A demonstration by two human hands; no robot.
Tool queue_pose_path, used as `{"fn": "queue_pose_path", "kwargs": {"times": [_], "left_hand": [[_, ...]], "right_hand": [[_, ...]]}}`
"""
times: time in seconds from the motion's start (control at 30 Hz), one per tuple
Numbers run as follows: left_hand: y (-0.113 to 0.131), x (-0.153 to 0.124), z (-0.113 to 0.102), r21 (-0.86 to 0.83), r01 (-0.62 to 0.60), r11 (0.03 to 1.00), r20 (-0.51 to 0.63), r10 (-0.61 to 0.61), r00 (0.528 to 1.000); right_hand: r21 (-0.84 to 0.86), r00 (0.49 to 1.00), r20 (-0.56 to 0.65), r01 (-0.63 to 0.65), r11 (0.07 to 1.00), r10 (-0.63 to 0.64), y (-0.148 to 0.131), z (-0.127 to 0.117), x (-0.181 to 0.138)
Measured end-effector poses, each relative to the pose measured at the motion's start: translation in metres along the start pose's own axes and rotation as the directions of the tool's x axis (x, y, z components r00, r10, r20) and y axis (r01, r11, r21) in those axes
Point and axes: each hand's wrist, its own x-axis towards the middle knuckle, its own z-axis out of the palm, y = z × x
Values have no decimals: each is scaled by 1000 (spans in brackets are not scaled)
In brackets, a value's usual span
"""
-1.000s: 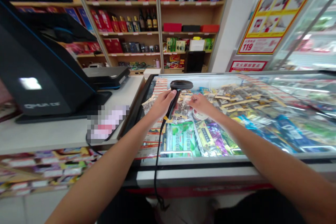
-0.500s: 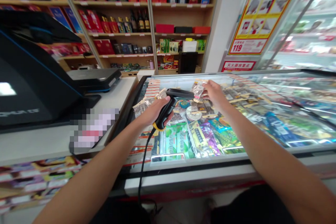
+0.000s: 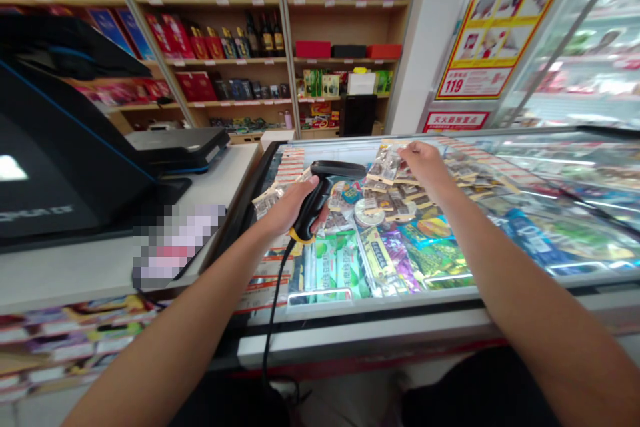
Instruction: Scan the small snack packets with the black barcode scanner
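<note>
My left hand [image 3: 289, 208] is wrapped round the grip of a black barcode scanner [image 3: 325, 183] with a yellow base and a black cable hanging down. The scanner's head points right, over the glass-topped freezer [image 3: 380, 307]. My right hand [image 3: 425, 163] is closed on a small clear snack packet [image 3: 387, 163], held up just right of the scanner's head. Below both hands lie several small packets, a round tin [image 3: 366, 212] and green and purple packs on the glass.
A black till screen [image 3: 55, 147] and a printer [image 3: 175, 147] stand on the white counter [image 3: 90, 267] at the left. Wooden shelves [image 3: 280, 60] with boxes and bottles fill the back wall. A red poster [image 3: 495, 20] and a glass-fronted fridge [image 3: 585, 53] stand at the right.
My right hand picked a small packet off the freezer top and raised it up and to the right. My left hand tilted the scanner's head towards the packet.
</note>
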Motion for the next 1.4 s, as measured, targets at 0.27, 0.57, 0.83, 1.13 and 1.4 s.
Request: {"fn": "queue_pose_path", "kwargs": {"times": [0.27,0.57,0.83,1.13,1.4], "left_hand": [[4,3,2,-48,-61,997,-196,51,979],[-1,7,-1,14,-59,998,-206,60,977],[-3,7,-3,17,-74,997,-177,76,981],[-2,4,3,64,29,998,-136,-20,991],[-4,3,3,76,73,994,-10,-73,997]], "right_hand": [[-670,963,-201,-2,743,-179,20,-38,11],[-489,824,449,551,677,-346,-10,82,-56],[-287,877,399,398,871,-269,2,99,-59],[36,981,92,170,985,-173,2,63,-37],[14,992,16,124,992,-125,6,55,-30]]}}
